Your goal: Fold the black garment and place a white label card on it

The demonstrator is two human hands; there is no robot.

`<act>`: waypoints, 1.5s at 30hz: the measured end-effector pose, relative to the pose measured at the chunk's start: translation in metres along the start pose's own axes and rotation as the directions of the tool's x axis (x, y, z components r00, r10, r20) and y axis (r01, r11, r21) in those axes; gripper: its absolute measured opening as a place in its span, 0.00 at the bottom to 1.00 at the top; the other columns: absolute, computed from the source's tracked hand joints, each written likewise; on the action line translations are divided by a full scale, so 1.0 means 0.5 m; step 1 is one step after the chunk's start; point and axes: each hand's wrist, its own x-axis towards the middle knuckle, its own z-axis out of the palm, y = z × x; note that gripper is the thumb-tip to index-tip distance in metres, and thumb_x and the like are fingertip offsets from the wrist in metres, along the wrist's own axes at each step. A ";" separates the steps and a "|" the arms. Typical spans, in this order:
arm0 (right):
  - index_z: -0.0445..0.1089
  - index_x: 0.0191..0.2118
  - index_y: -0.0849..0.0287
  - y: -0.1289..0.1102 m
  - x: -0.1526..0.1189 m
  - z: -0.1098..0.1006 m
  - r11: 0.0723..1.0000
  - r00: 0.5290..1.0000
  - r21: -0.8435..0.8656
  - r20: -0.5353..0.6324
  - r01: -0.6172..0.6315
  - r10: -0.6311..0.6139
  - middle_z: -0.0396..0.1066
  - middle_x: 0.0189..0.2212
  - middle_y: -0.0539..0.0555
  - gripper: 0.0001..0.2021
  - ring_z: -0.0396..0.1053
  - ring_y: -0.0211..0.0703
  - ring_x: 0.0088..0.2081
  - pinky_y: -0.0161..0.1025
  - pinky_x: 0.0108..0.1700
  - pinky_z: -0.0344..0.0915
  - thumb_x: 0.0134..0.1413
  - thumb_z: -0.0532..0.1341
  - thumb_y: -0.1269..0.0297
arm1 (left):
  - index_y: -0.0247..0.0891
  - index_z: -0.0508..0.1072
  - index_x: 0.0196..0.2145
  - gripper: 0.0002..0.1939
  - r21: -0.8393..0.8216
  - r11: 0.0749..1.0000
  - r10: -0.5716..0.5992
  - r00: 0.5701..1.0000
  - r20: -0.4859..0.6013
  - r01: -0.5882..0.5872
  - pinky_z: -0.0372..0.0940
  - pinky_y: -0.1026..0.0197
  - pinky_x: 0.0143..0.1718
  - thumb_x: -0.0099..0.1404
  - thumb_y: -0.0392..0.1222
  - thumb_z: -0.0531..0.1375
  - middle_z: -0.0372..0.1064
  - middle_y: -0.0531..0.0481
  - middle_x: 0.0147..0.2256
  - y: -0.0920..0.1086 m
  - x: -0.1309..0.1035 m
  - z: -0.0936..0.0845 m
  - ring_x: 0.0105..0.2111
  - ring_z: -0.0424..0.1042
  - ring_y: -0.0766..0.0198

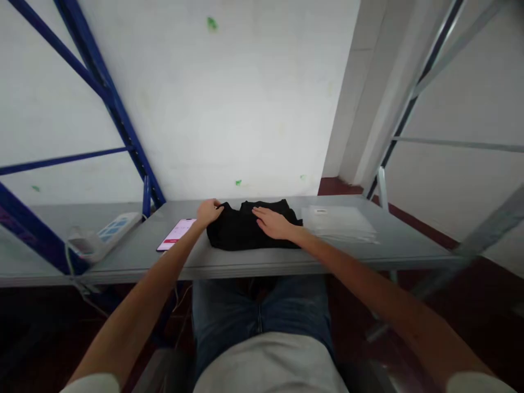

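Observation:
A black piece of cloth (245,232), which looks like a folded garment, lies on the grey table in front of me. My left hand (208,212) grips its far left corner, fingers closed on the edge. Flat on top of the cloth, toward its right side, rests my right hand (272,222) with its fingers stretched out. Just left of my left forearm is a phone (177,234) with a lit screen. A stack of clear plastic bags (339,224) lies right of the cloth.
The grey table (409,240) runs along a white wall (245,109). A power strip (117,232) with a cable sits at the left. Blue shelf posts (118,117) stand on the left and a metal frame (403,123) on the right.

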 end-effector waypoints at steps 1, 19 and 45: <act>0.62 0.70 0.64 -0.012 0.011 0.014 1.000 0.999 0.009 0.035 0.020 -0.020 0.59 0.70 0.62 0.26 0.55 0.50 0.72 0.48 0.72 0.55 0.72 0.50 0.63 | 0.41 0.77 0.40 0.12 -0.008 1.000 0.010 1.000 -0.016 -0.011 0.70 0.50 0.51 0.65 0.49 0.59 0.80 0.40 0.45 0.000 0.000 0.000 0.49 0.77 0.47; 0.69 0.65 0.58 0.009 -0.167 -0.093 0.999 0.979 0.002 0.198 0.048 -0.048 0.70 0.63 0.63 0.24 0.69 0.56 0.63 0.50 0.64 0.65 0.69 0.59 0.56 | 0.43 0.65 0.65 0.25 -0.129 0.812 0.583 0.775 0.245 -0.570 0.50 0.46 0.72 0.76 0.53 0.48 0.65 0.44 0.66 -0.002 -0.190 -0.041 0.67 0.62 0.53; 0.78 0.49 0.56 0.147 -0.069 -0.108 0.879 0.879 -0.088 -0.144 -0.468 0.454 0.80 0.45 0.57 0.14 0.76 0.50 0.46 0.40 0.46 0.66 0.70 0.55 0.64 | 0.39 0.74 0.40 0.18 -0.265 0.948 0.239 0.945 0.221 -0.178 0.67 0.58 0.34 0.67 0.56 0.56 0.78 0.47 0.30 -0.019 -0.040 -0.079 0.30 0.74 0.57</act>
